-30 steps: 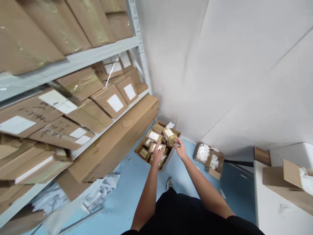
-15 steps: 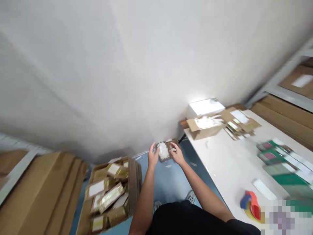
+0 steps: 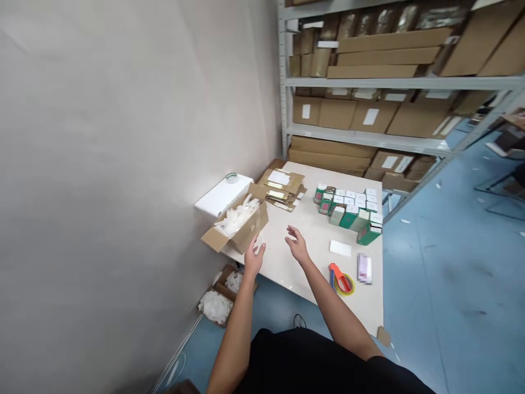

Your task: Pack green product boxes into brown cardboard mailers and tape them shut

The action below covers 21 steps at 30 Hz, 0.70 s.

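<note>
My left hand [image 3: 254, 257] hovers at the table's near edge, fingers apart and empty, just beside an open cardboard box [image 3: 255, 225] filled with white paper-like strips [image 3: 240, 216]. To its right, my right hand [image 3: 297, 244] is over the white table [image 3: 283, 262], also empty with its fingers spread. Beyond the right hand stand several small green-and-white boxes [image 3: 348, 216] in rows. A flat white box [image 3: 340, 248] lies nearer, with an orange tape dispenser [image 3: 341, 278] and tape rolls close to the front.
Flattened cardboard [image 3: 283, 189] and a white box [image 3: 223, 196] with a tape roll lie at the back left. Below, a floor carton [image 3: 216, 306] holds white scraps. Metal shelves [image 3: 369, 82] full of cartons stand behind. Blue floor [image 3: 430, 284] extends to the right.
My view has swung right, from the floor cartons by the wall to the table. Both hands have moved from above the scrap carton to the table's edge and stay empty.
</note>
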Available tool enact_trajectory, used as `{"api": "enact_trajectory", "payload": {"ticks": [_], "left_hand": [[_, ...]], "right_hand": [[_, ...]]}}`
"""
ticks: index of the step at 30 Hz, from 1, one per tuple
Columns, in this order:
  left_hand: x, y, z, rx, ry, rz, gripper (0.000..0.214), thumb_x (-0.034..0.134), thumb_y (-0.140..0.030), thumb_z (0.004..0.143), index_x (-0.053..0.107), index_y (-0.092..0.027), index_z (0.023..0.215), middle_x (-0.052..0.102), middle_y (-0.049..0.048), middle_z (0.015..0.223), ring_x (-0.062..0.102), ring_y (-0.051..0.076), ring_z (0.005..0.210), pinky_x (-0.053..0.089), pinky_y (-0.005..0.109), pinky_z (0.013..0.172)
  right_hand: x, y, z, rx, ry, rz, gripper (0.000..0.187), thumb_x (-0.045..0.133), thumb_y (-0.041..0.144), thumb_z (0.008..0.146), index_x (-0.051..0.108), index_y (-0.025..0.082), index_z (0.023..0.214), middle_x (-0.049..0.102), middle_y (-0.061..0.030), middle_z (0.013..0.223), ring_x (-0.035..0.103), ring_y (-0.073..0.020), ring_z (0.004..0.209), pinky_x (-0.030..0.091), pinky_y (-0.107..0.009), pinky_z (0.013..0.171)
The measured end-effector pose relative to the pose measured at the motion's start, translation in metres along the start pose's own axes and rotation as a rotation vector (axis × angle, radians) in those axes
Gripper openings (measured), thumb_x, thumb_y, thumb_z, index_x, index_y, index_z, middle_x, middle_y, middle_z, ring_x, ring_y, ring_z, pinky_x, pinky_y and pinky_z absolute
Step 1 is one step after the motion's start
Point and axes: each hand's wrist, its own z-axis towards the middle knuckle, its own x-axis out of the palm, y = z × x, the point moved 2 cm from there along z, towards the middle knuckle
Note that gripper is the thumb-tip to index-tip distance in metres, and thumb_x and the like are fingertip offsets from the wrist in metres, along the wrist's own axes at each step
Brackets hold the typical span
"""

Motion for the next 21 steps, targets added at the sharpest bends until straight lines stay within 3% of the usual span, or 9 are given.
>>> {"api": "enact_trajectory", "payload": {"ticks": [5,14,17,21], "left_hand": [[0.057,-0.004,0.044,0.013,0.18,-0.019,0.059,0.065,-0.055,0.093,0.059,-0.027,0.145,0.053,0.0116,0.155,0.048,0.031,0.144,0.047,0.046,0.114],[0.119,0.016,0.107,-0.027,0.5,-0.031,0.057,0.067,-0.047,0.093,0.057,-0.026,0.145,0.051,0.012,0.155,0.051,0.031,0.139,0.05,0.046,0.11],[0.141,0.026,0.116,-0.048,0.622,-0.036,0.054,0.065,-0.045,0.094,0.058,-0.027,0.144,0.052,0.0107,0.155,0.051,0.029,0.14,0.05,0.045,0.111],[0.167,0.043,0.111,-0.08,0.762,-0.027,0.055,0.066,-0.045,0.093,0.057,-0.027,0.144,0.052,0.011,0.155,0.052,0.029,0.139,0.05,0.044,0.111]], "right_hand": [[-0.039,-0.004,0.023,0.019,-0.15,0.016,0.055,0.068,0.036,0.081,0.062,0.029,0.136,0.067,-0.0093,0.137,0.061,-0.0291,0.126,0.055,-0.045,0.097],[-0.063,-0.038,0.024,0.128,-0.516,-0.039,0.055,0.067,0.035,0.079,0.063,0.028,0.133,0.068,-0.0094,0.134,0.063,-0.0295,0.122,0.054,-0.047,0.097],[-0.077,-0.047,0.014,0.15,-0.639,-0.071,0.055,0.066,0.035,0.079,0.064,0.027,0.133,0.068,-0.0096,0.135,0.063,-0.0293,0.122,0.055,-0.046,0.097],[-0.103,-0.065,-0.016,0.233,-0.81,-0.153,0.051,0.064,0.034,0.081,0.067,0.025,0.131,0.067,-0.0107,0.136,0.063,-0.0296,0.124,0.053,-0.046,0.101]]}}
